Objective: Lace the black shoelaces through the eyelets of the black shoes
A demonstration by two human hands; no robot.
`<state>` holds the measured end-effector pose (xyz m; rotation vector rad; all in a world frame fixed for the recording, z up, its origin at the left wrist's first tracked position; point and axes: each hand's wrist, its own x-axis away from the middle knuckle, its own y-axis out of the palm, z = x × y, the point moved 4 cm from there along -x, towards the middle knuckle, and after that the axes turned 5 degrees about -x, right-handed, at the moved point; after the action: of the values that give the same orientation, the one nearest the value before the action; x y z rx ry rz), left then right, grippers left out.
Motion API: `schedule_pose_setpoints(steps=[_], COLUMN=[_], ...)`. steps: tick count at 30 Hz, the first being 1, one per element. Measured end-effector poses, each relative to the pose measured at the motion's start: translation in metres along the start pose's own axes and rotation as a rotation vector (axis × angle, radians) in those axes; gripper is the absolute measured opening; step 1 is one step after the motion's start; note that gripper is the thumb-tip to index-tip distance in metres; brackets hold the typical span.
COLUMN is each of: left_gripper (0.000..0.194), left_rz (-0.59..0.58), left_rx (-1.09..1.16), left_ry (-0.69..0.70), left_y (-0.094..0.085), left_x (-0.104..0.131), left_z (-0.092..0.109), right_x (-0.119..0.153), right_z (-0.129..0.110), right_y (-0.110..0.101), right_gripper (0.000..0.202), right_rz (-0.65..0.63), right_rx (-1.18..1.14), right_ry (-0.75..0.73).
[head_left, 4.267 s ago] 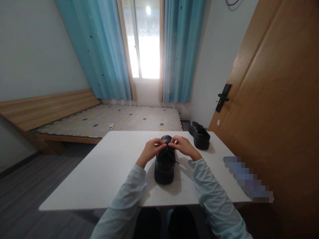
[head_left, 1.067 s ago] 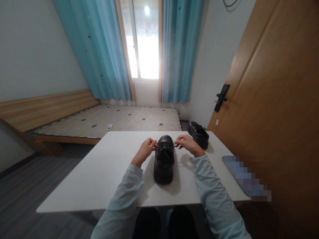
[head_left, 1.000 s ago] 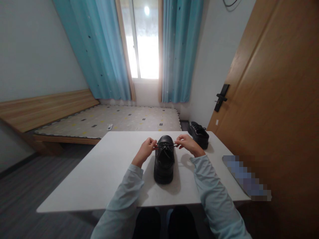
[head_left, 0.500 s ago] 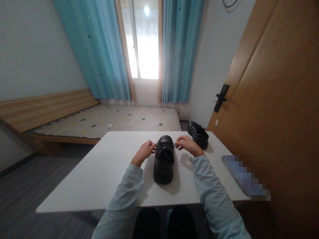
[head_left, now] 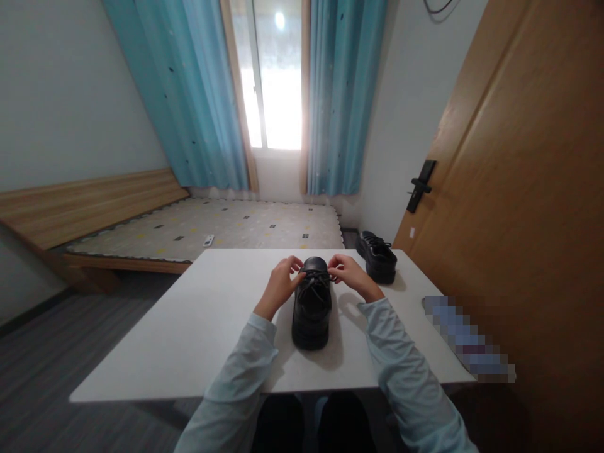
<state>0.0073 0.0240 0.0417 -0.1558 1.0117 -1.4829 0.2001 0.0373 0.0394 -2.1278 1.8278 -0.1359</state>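
Note:
A black lace-up shoe (head_left: 311,321) stands on the white table (head_left: 189,333), toe pointing away from me and heel toward me. Its black laces (head_left: 315,278) cross over the front opening. My left hand (head_left: 282,284) is at the shoe's left side, thumb and forefinger apart and touching near the laces. On the other side, my right hand (head_left: 348,273) has its fingertips pinched on a shoelace end close to the shoe. The exact contact at the left fingertips is too small to make out.
A second black shoe (head_left: 380,259) stands at the table's back right corner. A blurred-out item (head_left: 467,340) lies along the right edge, beside the wooden door (head_left: 528,220). Beyond the table is a bed (head_left: 245,223) with a white remote (head_left: 208,240) on it.
Both hands have moved inward toward the shoe from holding the lace ends stretched out sideways. My left thumb and forefinger have spread apart. The shoe has stayed in place.

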Motion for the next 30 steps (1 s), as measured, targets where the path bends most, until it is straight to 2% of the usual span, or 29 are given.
schedule_pose_setpoints(steps=[2, 6, 9, 12, 20, 25, 30], left_gripper=[0.015, 0.022, 0.029, 0.031, 0.024, 0.038, 0.034], left_rz=[0.001, -0.124, -0.228, -0.301, -0.348, -0.395, -0.362], left_rx=[0.047, 0.084, 0.060, 0.039, 0.053, 0.068, 0.054], left_ry=[0.089, 0.242, 0.288, 0.272, 0.253, 0.231, 0.234], left_y=[-0.006, -0.012, -0.012, -0.010, -0.010, -0.007, -0.005], left_x=[0.001, 0.004, 0.007, 0.009, 0.009, 0.012, 0.011], left_z=[0.009, 0.021, 0.022, 0.019, 0.015, 0.014, 0.014], right_x=[-0.001, 0.006, 0.016, 0.025, 0.031, 0.033, 0.032], right_z=[-0.004, -0.016, -0.029, -0.038, -0.041, -0.043, -0.040], right_y=[-0.003, -0.008, -0.006, -0.001, 0.015, 0.019, 0.020], right_gripper=[0.006, 0.012, 0.012, 0.015, 0.023, 0.024, 0.018], right_rz=[0.025, 0.020, -0.146, -0.328, -0.467, -0.477, -0.480], right_rx=[0.020, 0.044, 0.114, 0.194, 0.302, 0.322, 0.342], right_ry=[-0.094, -0.236, -0.361, -0.451, -0.437, -0.476, -0.490])
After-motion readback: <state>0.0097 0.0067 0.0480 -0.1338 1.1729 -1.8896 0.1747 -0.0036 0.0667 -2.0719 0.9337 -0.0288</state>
